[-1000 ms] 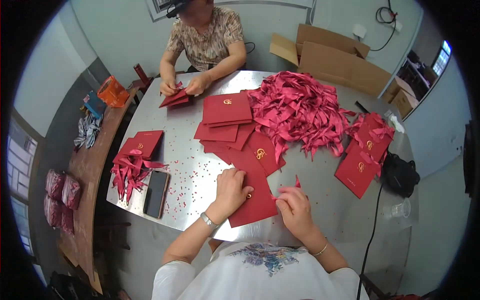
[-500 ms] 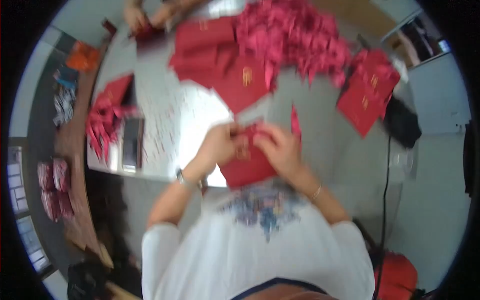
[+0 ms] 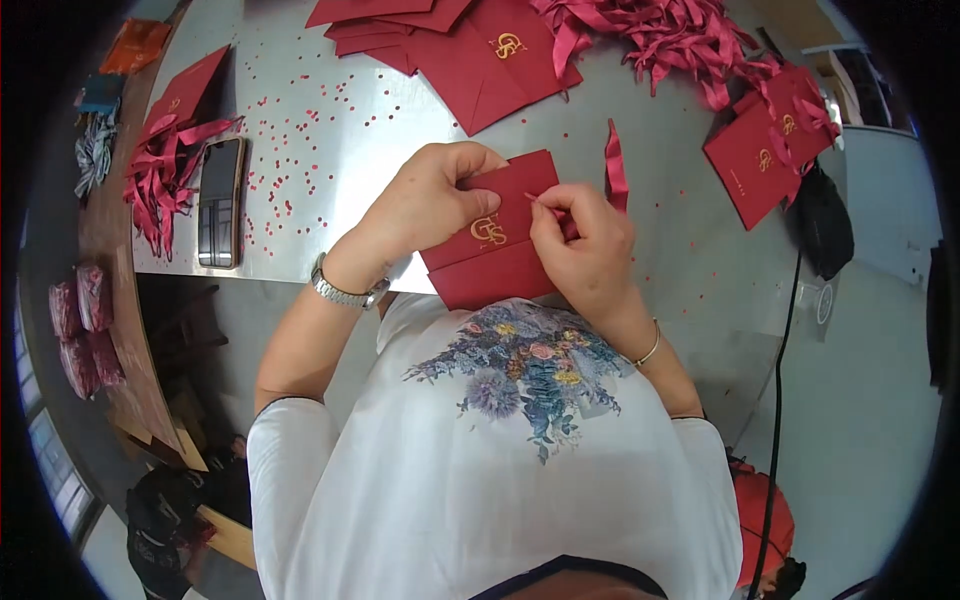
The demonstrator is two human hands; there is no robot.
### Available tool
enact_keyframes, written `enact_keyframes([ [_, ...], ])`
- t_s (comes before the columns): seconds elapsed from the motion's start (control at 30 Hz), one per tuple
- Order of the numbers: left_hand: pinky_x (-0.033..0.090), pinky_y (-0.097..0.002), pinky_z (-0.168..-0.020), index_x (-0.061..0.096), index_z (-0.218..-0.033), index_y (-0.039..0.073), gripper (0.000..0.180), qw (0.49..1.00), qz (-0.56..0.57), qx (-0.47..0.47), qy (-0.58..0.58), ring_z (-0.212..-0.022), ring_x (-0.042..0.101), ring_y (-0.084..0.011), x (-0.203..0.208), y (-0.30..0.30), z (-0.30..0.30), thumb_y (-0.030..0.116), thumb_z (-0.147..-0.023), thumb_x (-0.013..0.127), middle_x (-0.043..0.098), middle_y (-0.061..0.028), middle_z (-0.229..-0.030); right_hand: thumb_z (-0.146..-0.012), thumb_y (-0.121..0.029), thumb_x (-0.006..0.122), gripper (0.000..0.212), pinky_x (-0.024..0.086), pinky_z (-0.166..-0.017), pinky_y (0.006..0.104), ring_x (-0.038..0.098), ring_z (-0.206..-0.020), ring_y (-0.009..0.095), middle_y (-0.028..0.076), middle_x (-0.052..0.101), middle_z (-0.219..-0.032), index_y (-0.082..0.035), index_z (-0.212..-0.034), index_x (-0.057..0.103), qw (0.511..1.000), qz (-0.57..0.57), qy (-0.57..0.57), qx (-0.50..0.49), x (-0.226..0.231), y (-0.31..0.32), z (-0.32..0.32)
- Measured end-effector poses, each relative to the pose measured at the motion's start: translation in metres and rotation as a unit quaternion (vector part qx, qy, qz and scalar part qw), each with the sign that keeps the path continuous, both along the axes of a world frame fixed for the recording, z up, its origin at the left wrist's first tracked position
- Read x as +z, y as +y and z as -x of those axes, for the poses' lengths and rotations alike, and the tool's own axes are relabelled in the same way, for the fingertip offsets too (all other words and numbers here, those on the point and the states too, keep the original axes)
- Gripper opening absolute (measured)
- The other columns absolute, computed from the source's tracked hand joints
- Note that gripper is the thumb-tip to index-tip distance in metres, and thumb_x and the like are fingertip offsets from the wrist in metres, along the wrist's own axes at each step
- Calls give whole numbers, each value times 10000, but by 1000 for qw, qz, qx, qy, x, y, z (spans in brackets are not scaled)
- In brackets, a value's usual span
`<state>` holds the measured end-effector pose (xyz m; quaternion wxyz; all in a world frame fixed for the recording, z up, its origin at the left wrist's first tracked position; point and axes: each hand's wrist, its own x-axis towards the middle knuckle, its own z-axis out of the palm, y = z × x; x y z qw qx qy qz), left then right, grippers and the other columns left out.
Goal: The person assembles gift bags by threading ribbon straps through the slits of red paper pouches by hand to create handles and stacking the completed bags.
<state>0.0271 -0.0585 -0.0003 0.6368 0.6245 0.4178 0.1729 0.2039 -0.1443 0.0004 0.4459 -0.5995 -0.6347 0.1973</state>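
A flat red paper bag [image 3: 500,270] with a gold emblem is held in front of my body, at the table's near edge. My left hand [image 3: 440,195] grips its left side, thumb on the front face and fingers behind. Against the bag's right part, my right hand [image 3: 585,235] is closed in a pinch, with a small pinkish-red ribbon tip poking out between thumb and forefinger. Just beyond that hand, a red ribbon [image 3: 616,165] stretches away over the table; whether it joins the pinched tip is hidden by my fingers.
More red bags [image 3: 490,70] overlap at the far middle, beside a heap of red ribbons [image 3: 680,40]. Ribboned bags [image 3: 765,150] lie right, near a black pouch [image 3: 822,225]. A phone [image 3: 220,200] and loose ribbons [image 3: 160,185] lie left. Small red paper dots dot the table.
My right hand has come from the bag's top edge down onto its front face. The view has tilted nearer to me, and another person's hands at the far left have left the picture.
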Motion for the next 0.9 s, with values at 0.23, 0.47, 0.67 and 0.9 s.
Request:
enact_keyframes([
  [0.23, 509, -288, -728, 657, -1054, -3, 254, 999, -46, 1, -3, -770, 640, -155, -1, -3, -1, 28, -802, 671, 692, -92, -839, -777, -35, 686, 93, 490, -565, 360, 630, -635, 284, 118, 641, -732, -51, -849, 631, 1000, -13, -22, 10, 4, 6, 1],
  [0.47, 516, -400, -708, 673, -1036, 64, 248, 980, -181, 12, 81, -805, 658, -332, 10, -15, -8, 98, -792, 646, 682, -162, -895, -766, -35, 669, 62, 496, -564, 371, 637, -645, 289, 121, 640, -734, -51, -815, 635, 999, 45, -2, 0, 13, 15, 2],
  [0.67, 508, -444, -681, 654, -988, 77, 188, 960, -264, 7, 96, -803, 647, -357, 13, -22, -17, 87, -808, 598, 669, -158, -877, -793, -53, 577, 41, 510, -590, 410, 639, -656, 312, 144, 634, -747, -13, -800, 574, 968, 13, -235, 91, 17, 20, -2],
  [0.9, 512, -442, -704, 643, -1026, 74, 213, 954, -285, -3, 97, -850, 639, -385, 10, -24, -12, 75, -821, 589, 666, -181, -914, -829, -97, 583, 116, 504, -670, 490, 633, -762, 425, 235, 645, -817, -8, -903, 589, 985, 154, -30, 74, 6, 31, 2],
])
